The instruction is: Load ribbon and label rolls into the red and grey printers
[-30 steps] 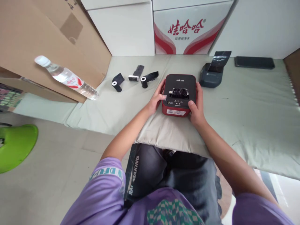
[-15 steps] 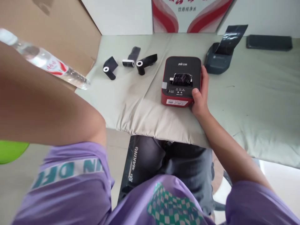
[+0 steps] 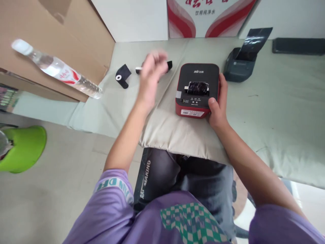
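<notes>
A black and red portable printer (image 3: 195, 112) rests on the cloth-covered table, with dark film-like paper showing in its top slot. My right hand (image 3: 218, 106) grips its right side, thumb on the top edge and fingers along the far side. My left hand (image 3: 151, 78) is raised over the table to the left of the printer, smeared by motion, so its fingers cannot be read. Behind it, two small rolls of black paper are mostly covered; the end of a black strip (image 3: 170, 65) shows at its right. Another black paper roll (image 3: 123, 80) lies partly unrolled further left.
A second, dark printer (image 3: 240, 69) with a black strip standing out of it sits at the back right, near a long black case (image 3: 298, 46). A water bottle (image 3: 63, 73) lies at the left by a cardboard box (image 3: 76, 30). A green stool (image 3: 27, 149) stands on the floor.
My left arm has swung from the far left in to the middle, and the left hand now shows over the paper rolls. My right hand and the printer stay in place.
</notes>
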`<state>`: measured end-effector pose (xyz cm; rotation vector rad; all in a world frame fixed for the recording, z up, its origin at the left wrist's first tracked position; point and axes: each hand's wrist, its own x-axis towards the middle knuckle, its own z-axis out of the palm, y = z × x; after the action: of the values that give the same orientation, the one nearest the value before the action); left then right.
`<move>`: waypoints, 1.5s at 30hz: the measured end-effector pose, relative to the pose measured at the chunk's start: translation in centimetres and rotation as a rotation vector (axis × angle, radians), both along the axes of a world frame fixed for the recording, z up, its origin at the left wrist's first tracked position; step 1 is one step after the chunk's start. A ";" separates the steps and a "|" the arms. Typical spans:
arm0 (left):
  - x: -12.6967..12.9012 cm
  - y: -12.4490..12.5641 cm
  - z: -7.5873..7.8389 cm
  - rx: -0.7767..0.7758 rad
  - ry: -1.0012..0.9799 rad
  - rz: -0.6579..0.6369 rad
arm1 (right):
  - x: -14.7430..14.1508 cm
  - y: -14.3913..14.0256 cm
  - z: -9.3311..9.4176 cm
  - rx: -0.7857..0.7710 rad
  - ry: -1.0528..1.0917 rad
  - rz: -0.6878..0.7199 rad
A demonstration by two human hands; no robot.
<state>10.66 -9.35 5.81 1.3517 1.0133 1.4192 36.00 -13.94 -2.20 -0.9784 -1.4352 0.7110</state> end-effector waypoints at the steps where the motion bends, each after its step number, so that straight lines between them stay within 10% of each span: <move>1: 0.5 -0.4 -0.6 0.004 -0.008 0.019 | 0.0 0.1 -0.2 0.023 0.043 0.025; 8: 2.8 -1.7 -5.6 -0.193 0.031 -0.169 | 0.3 0.4 -0.9 0.086 0.069 0.054; 27: 3.6 -2.8 -5.6 -0.201 -0.085 -0.096 | 1.1 1.5 -2.4 0.137 0.003 0.054; 35: 1.5 -3.3 0.0 0.480 -0.018 0.195 | 1.1 1.5 -2.4 0.121 -0.007 0.062; 40: 1.8 -0.6 3.6 0.268 0.633 -0.068 | 1.0 1.3 -1.9 0.116 -0.001 0.062; 45: 3.8 3.2 3.8 0.131 0.968 -0.133 | 0.8 1.1 -1.6 0.084 0.028 0.060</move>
<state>14.41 -6.11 9.62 2.2343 1.3898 0.6916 36.79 -12.83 -3.77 -0.8609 -1.4631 0.6998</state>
